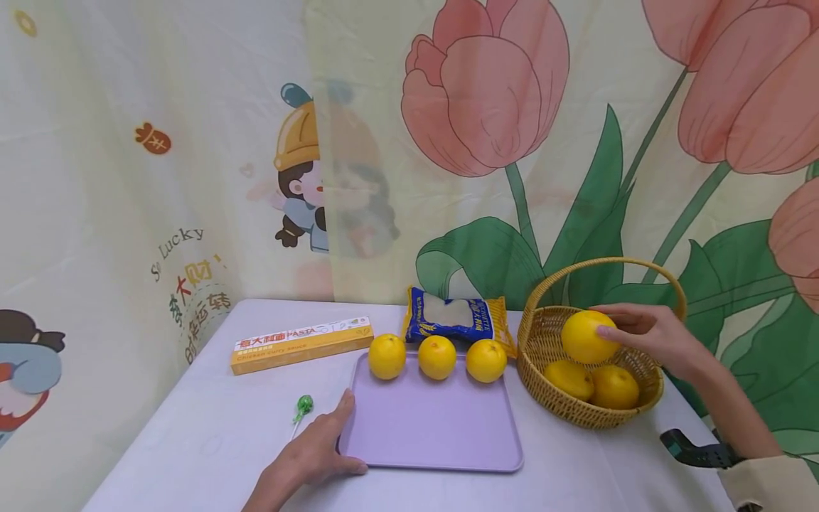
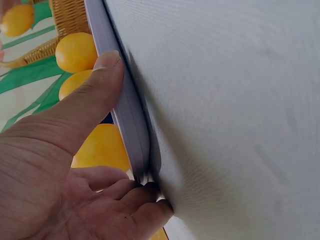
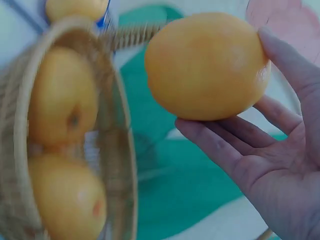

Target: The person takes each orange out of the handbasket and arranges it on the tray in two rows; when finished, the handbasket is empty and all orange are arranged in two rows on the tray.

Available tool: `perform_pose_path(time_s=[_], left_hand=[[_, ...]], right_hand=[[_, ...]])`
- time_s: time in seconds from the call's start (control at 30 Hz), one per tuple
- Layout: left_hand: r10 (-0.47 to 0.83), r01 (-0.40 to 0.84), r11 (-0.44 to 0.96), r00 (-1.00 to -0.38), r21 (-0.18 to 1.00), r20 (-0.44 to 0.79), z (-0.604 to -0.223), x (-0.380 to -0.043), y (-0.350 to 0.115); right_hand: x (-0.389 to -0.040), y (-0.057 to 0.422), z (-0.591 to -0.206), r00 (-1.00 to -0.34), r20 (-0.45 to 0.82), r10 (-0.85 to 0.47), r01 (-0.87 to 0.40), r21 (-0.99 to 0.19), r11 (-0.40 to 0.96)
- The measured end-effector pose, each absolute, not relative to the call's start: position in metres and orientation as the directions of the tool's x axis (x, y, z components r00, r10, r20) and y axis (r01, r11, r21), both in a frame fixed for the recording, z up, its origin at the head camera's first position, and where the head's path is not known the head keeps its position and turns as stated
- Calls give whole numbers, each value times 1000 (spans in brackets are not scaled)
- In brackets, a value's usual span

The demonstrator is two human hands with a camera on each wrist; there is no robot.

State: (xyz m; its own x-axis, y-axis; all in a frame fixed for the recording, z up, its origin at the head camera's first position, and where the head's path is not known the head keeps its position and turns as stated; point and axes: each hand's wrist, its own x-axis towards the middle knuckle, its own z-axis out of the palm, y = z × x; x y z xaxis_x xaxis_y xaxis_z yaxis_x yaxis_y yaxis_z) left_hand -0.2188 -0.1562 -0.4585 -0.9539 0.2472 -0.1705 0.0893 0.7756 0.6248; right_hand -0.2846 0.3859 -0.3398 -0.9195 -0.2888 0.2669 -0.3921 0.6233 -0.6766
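Observation:
My right hand (image 1: 646, 334) holds an orange (image 1: 589, 337) between thumb and fingertips, over the wicker basket (image 1: 563, 409). In the right wrist view the held orange (image 3: 207, 67) is apart from the basket. Two more oranges (image 1: 615, 387) lie inside the basket. A lilac tray (image 1: 435, 427) lies flat on the table, with three oranges in a row along its far edge: left (image 1: 387, 357), middle (image 1: 437, 358) and right (image 1: 485, 360). My left hand (image 1: 313, 448) grips the tray's near left corner, its thumb (image 2: 95, 95) along the front edge and its fingers at the left side.
A pasta box (image 1: 302, 345) lies at the back left. Behind the tray is a blue and yellow bag (image 1: 456, 317). A green-wrapped lollipop (image 1: 303, 405) rests left of the tray. The basket's handle (image 1: 601, 262) arches up at the right. A printed curtain (image 1: 365, 142) hangs behind the table.

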Motion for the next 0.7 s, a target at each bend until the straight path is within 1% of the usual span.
perform_pose_path(time_s=[0.07, 0.2, 0.33, 0.5, 0.7], left_hand=[[249, 94, 773, -954, 627, -164, -458, -218, -157], [249, 90, 768, -954, 634, -166, -458, -218, -157], [255, 97, 763, -954, 639, -160, -459, -218, -157], [266, 116, 761, -953, 638, -145, -459, -217, -156], [253, 104, 765, -956, 635, -149, -458, -217, -155]], right_hand=[[-277, 370, -333, -894, 295, -338, -445, -683, 579], [-264, 335, -327, -852, 317, -418, -507, -699, 503], [-252, 297, -327, -826, 324, -462, -528, -732, 431], [-239, 245, -337, -819, 306, -485, -501, -793, 346], [-230, 184, -367, -829, 246, -502, -430, -854, 292]])
